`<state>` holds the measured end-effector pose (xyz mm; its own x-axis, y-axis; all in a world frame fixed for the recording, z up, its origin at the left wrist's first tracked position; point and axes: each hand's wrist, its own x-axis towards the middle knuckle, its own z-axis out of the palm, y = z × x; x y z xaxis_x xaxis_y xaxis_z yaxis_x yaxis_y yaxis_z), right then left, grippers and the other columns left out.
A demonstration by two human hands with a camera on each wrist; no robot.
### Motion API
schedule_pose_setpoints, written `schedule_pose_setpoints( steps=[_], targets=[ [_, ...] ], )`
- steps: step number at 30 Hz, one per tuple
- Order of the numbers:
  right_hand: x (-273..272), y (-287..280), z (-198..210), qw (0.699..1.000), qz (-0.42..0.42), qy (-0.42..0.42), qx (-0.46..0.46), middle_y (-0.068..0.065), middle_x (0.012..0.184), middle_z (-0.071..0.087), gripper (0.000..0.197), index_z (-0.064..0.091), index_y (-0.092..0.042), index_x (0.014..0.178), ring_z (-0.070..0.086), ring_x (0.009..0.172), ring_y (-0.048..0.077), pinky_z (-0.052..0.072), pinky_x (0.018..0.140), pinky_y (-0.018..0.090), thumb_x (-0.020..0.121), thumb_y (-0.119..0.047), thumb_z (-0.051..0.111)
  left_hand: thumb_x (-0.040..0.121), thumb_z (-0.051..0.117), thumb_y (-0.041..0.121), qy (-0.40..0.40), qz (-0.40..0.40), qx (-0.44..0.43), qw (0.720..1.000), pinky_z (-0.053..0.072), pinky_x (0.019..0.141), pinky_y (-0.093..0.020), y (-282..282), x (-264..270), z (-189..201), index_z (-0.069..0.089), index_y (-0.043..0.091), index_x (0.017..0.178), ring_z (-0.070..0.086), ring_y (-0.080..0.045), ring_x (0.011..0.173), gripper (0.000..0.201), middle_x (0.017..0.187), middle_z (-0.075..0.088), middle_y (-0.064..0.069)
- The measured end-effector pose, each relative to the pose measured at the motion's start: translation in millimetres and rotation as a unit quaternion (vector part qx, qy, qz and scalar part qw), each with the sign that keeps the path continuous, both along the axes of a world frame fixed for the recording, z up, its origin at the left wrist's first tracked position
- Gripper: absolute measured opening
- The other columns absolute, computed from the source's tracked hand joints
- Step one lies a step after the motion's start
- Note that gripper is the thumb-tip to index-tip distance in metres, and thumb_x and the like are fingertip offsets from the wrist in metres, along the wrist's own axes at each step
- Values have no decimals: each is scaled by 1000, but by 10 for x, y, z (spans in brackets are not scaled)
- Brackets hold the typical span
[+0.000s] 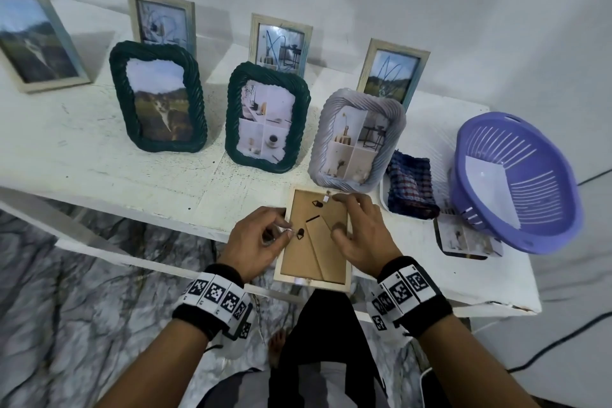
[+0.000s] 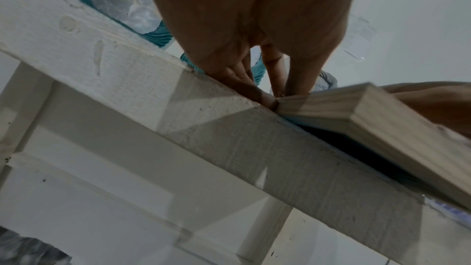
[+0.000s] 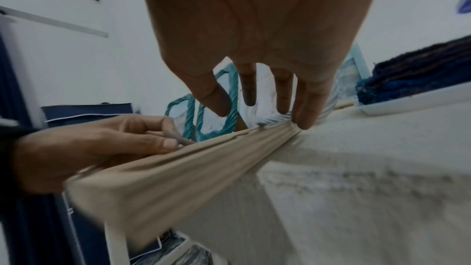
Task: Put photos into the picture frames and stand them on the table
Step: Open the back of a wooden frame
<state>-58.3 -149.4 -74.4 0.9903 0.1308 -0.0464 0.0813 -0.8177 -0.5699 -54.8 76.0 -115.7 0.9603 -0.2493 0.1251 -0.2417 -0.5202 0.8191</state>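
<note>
I see a pale wooden picture frame (image 1: 315, 238) lying face down at the near edge of the white table (image 1: 99, 156), its near end overhanging the edge; brown backing board up. Left hand (image 1: 256, 242): fingers curled, thumb and forefinger pinching a small tab at the frame's left side. Right hand (image 1: 359, 235): fingers spread and fairly straight, forefinger tip at the tab on the far edge, thumb pressing the backing board; it grips nothing.

Standing frames behind: two dark green rope-pattern frames (image 1: 159, 98) (image 1: 266, 117) and a grey rope-pattern frame (image 1: 357, 139) in the nearer row; four pale wooden frames (image 1: 162, 21) in the far row, all with photos. To the right: folded checked cloth (image 1: 410, 189) on a white tray (image 1: 389, 205), purple basket (image 1: 516, 182), loose photos (image 1: 463, 238) just under its near rim.
</note>
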Motion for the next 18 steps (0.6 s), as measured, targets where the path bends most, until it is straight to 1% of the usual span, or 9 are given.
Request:
schedule_pose_setpoints(
  steps=[2,4,5,6,8,10,12,15,18],
  targets=[
    [-177,11,3,1000,22,-7,1,9,139,39,60,43,-26,137,40,120,30,39,98,41,79,-40,45,85,74,18,-3,6,4,1000,39,72,-2,-18,-7,6,67,15,86,61,-6,85,8,110,63,9],
    [-368,25,-29,998,54,18,-11,7,153,23,63,37,-31,140,23,138,26,35,104,41,80,-43,52,85,74,19,-3,9,3,1000,39,71,-3,-21,-13,4,67,16,86,61,-4,83,8,109,63,10],
    [-447,32,-60,997,66,29,-18,5,157,15,66,35,-33,142,14,143,25,34,106,41,80,-47,53,85,74,20,-3,9,2,1000,41,69,-4,-22,-13,1,66,16,86,61,-3,81,8,108,64,10],
    [-519,36,-103,997,71,33,-20,3,159,9,68,33,-34,144,6,146,23,31,108,41,80,-51,53,85,74,20,-5,9,3,1000,42,68,-6,-25,-15,-1,67,16,85,61,-3,80,8,104,64,10],
    [-606,61,-178,997,65,27,-17,1,161,2,74,33,-35,145,-4,148,20,26,112,39,78,-61,52,84,74,19,-12,10,4,1000,43,67,-9,-29,-14,-7,67,17,86,60,-1,78,8,98,65,9],
    [-637,109,-218,998,51,22,-23,0,161,-1,79,31,-37,145,-8,148,19,24,113,40,76,-67,55,84,75,19,-14,13,2,1000,43,67,-9,-34,-18,0,67,16,86,60,0,79,8,96,65,7],
    [-654,172,-232,999,32,22,-30,2,161,-4,82,28,-37,145,-8,148,21,23,114,42,75,-69,57,85,74,19,-11,13,0,1000,47,68,-14,-32,-19,0,67,16,87,61,-1,80,8,95,66,5],
    [-676,264,-256,1000,6,21,-16,3,161,-9,80,26,-37,146,-10,148,24,17,117,44,76,-69,49,86,74,21,-5,10,-3,1000,51,71,-24,-26,-25,10,67,16,89,62,-4,79,9,93,67,4],
    [-682,329,-290,999,-27,20,12,5,161,-12,75,26,-38,146,-9,148,26,14,118,44,78,-64,44,87,73,22,1,3,0,1000,53,70,-26,-23,-18,29,66,17,89,63,-5,78,9,92,66,5]
  ],
)
